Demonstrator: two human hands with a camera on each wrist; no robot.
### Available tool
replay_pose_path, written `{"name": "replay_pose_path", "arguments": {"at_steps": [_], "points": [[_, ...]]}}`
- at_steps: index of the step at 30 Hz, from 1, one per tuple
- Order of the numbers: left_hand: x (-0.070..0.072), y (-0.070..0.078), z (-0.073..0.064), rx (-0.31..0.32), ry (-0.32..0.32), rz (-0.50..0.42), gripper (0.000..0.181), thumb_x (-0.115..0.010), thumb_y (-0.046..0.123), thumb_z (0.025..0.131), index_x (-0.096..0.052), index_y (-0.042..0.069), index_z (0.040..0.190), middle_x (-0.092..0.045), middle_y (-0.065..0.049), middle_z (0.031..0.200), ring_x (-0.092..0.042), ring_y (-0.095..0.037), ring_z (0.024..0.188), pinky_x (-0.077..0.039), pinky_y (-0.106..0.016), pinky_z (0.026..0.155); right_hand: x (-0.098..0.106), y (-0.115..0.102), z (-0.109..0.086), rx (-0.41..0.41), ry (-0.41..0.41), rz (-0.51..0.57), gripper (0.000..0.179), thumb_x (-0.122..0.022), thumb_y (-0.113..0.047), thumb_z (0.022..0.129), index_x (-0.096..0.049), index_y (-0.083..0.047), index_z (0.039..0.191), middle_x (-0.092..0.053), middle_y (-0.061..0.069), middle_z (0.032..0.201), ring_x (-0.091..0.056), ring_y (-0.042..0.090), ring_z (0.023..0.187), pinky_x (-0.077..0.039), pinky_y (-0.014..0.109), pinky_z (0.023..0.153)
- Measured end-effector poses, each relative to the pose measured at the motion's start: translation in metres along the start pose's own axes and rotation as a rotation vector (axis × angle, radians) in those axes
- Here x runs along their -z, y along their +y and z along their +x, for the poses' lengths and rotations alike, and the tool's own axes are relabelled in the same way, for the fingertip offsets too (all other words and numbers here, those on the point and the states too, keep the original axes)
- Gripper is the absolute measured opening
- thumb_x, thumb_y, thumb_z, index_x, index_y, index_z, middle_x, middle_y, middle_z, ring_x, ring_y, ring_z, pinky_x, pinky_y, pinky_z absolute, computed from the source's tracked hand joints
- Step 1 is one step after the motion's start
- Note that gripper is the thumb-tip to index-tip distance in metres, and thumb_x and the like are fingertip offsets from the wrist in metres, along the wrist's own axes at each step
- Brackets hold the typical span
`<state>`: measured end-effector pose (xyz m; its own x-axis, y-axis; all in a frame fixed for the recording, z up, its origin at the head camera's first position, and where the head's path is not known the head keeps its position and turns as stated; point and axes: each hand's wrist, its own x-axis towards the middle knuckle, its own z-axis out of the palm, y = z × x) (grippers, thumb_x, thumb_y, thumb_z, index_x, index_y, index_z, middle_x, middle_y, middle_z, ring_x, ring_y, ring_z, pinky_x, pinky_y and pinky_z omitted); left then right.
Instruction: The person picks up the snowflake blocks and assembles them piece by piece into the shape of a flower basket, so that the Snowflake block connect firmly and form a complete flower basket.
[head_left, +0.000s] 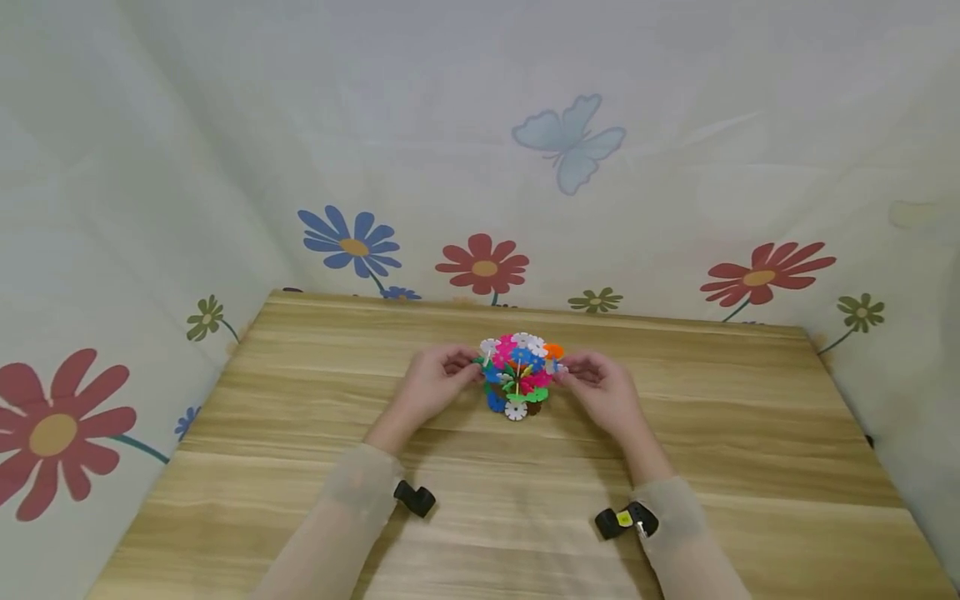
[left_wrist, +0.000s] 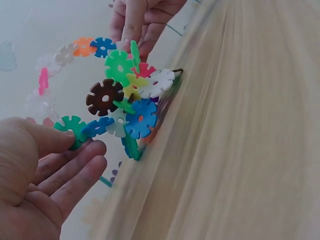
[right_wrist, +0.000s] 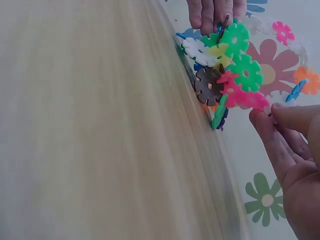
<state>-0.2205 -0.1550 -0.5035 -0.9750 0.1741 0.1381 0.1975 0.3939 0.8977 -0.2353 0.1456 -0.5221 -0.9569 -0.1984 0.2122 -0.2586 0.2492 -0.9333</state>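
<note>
A basket-like build of interlocking plastic snowflake discs (head_left: 519, 356) stands on the table, in pink, white, blue, green, orange and brown. A loop of linked discs arches over its lower cluster in the left wrist view. My left hand (head_left: 431, 385) is at its left side, thumb and fingers pinching a green disc (left_wrist: 68, 124) at one end of the loop. On the opposite side my right hand (head_left: 606, 393) pinches a pale disc (right_wrist: 281, 107) beside a pink one (right_wrist: 245, 98). The brown disc (left_wrist: 95, 101) and white disc (left_wrist: 159, 80) sit low in the cluster.
The wood-grain table (head_left: 480, 533) ends at a back edge behind the build. A pale curtain (head_left: 420, 125) printed with flowers and a butterfly hangs behind and beside it. Black wrist cameras (head_left: 415, 498) are strapped over both sleeves.
</note>
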Motion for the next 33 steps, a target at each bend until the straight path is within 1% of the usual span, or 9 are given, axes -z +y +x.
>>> {"name": "replay_pose_path", "arguments": {"at_steps": [4,8,10,15,20,22,24,28,33], "points": [[-0.007,0.000,-0.002,-0.006,-0.013,-0.023,0.011,-0.073,0.001,0.104,-0.078,0.003,0.113,-0.080,-0.007,0.099,-0.080,-0.023,0.090,-0.065,-0.031,0.081,0.006,-0.001,-0.008,-0.035,0.022,0.004,0.014,-0.083,-0.001,0.096,-0.078,0.002,0.109,-0.080,0.017,0.106,-0.076,0.012,0.095,-0.061,0.020,0.087],[-0.011,0.000,-0.003,-0.014,-0.016,-0.048,0.010,-0.073,0.001,0.104,-0.079,0.004,0.112,-0.080,-0.007,0.099,-0.080,-0.024,0.090,-0.066,-0.031,0.079,0.009,0.000,-0.010,-0.049,0.029,-0.001,0.013,-0.084,-0.002,0.096,-0.080,0.002,0.107,-0.081,0.017,0.102,-0.076,0.011,0.092,-0.062,0.021,0.084],[-0.012,-0.001,-0.003,-0.017,-0.015,-0.054,0.010,-0.073,0.000,0.104,-0.079,0.004,0.111,-0.080,-0.007,0.100,-0.080,-0.024,0.090,-0.066,-0.032,0.078,0.010,0.000,-0.010,-0.053,0.021,0.017,0.012,-0.084,-0.001,0.096,-0.080,0.004,0.106,-0.081,0.018,0.101,-0.078,0.015,0.090,-0.064,0.025,0.082],[-0.016,-0.004,-0.003,-0.038,-0.013,-0.041,0.010,-0.073,-0.001,0.103,-0.079,0.005,0.110,-0.080,-0.005,0.098,-0.080,-0.023,0.090,-0.066,-0.030,0.078,0.012,-0.001,-0.010,-0.071,-0.004,0.061,0.008,-0.081,0.003,0.096,-0.080,0.007,0.103,-0.081,0.022,0.102,-0.081,0.029,0.089,-0.067,0.039,0.080],[-0.019,-0.002,-0.003,-0.060,-0.017,-0.023,0.009,-0.073,-0.002,0.103,-0.080,0.003,0.107,-0.081,-0.008,0.097,-0.080,-0.027,0.089,-0.065,-0.030,0.078,0.014,-0.001,-0.010,-0.054,-0.025,0.034,0.005,-0.081,0.004,0.096,-0.081,0.004,0.101,-0.081,0.019,0.104,-0.081,0.038,0.090,-0.067,0.043,0.080],[-0.019,-0.002,-0.003,-0.066,-0.017,-0.021,0.009,-0.073,-0.002,0.102,-0.080,0.002,0.107,-0.081,-0.009,0.097,-0.080,-0.027,0.089,-0.065,-0.030,0.078,0.014,-0.001,-0.010,-0.036,-0.030,0.017,0.005,-0.081,0.004,0.096,-0.082,0.003,0.101,-0.081,0.019,0.104,-0.081,0.038,0.089,-0.067,0.041,0.079],[-0.020,-0.002,-0.003,-0.076,-0.013,-0.011,0.009,-0.074,-0.002,0.102,-0.080,0.003,0.107,-0.081,-0.008,0.096,-0.080,-0.025,0.087,-0.065,-0.029,0.077,0.014,-0.002,-0.010,-0.017,-0.029,-0.014,0.006,-0.082,0.003,0.095,-0.082,0.003,0.101,-0.082,0.018,0.103,-0.081,0.036,0.089,-0.067,0.035,0.078],[-0.020,-0.001,-0.004,-0.101,-0.005,0.019,0.009,-0.075,-0.001,0.102,-0.081,0.004,0.106,-0.081,-0.006,0.094,-0.079,-0.021,0.084,-0.065,-0.030,0.075,0.014,-0.005,-0.010,0.017,-0.014,-0.081,0.007,-0.084,0.003,0.093,-0.083,0.001,0.099,-0.082,0.016,0.102,-0.080,0.027,0.089,-0.064,0.024,0.076],[-0.021,-0.003,-0.004,-0.114,-0.003,0.041,0.009,-0.075,0.000,0.102,-0.082,0.005,0.106,-0.081,-0.004,0.094,-0.078,-0.017,0.082,-0.065,-0.030,0.075,0.014,-0.007,-0.010,0.050,-0.009,-0.122,0.007,-0.086,0.004,0.091,-0.083,0.000,0.097,-0.082,0.014,0.101,-0.079,0.018,0.089,-0.063,0.021,0.077]]}}
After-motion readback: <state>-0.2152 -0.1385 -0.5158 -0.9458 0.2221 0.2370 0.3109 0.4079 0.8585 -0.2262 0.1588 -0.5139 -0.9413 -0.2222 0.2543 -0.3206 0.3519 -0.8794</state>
